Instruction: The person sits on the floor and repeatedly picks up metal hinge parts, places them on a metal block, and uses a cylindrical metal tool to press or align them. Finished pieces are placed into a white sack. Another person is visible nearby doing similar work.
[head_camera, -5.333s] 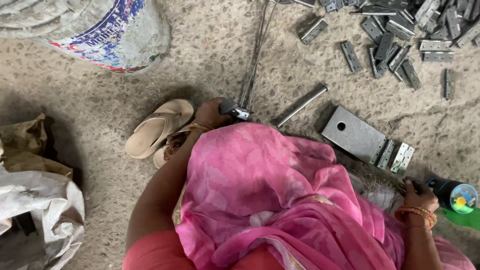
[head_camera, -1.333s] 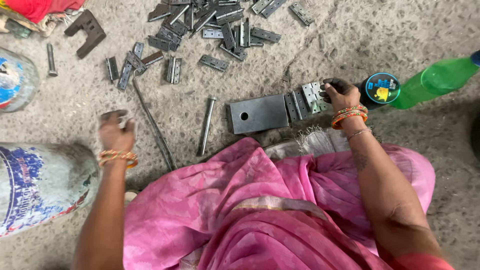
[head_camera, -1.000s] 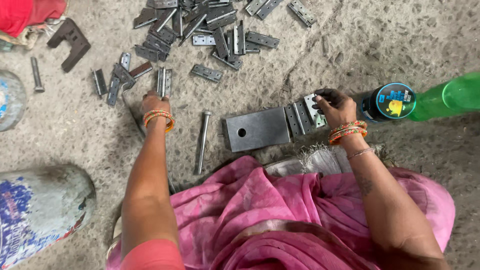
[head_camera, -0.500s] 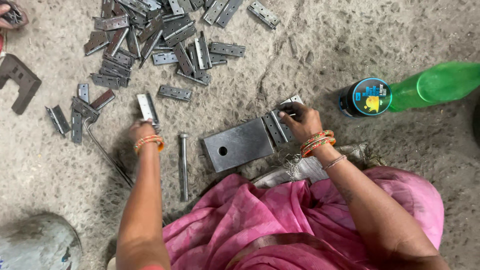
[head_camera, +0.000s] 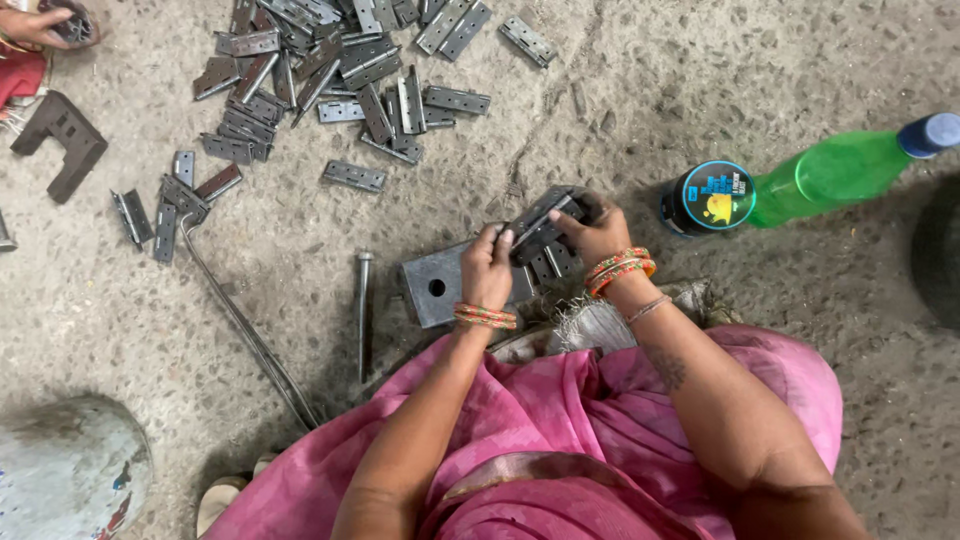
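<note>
Lying on the rough concrete floor (head_camera: 700, 90) at right: green plastic bottle (head_camera: 835, 175), tipped on its side, blue cap (head_camera: 930, 132) pointing toward the right edge. Just beside its base, maybe touching: small round black tin (head_camera: 708, 197), lid bearing a circular label (head_camera: 712, 195) in bright blue with a yellow patch near the middle. Both just to the right of the right hand (head_camera: 592, 228). At bottom left corner: rounded grey-white sack or container (head_camera: 70, 465), partly cut off, carrying small printed marks in red and blue low on its side. No signs or screens visible.
</note>
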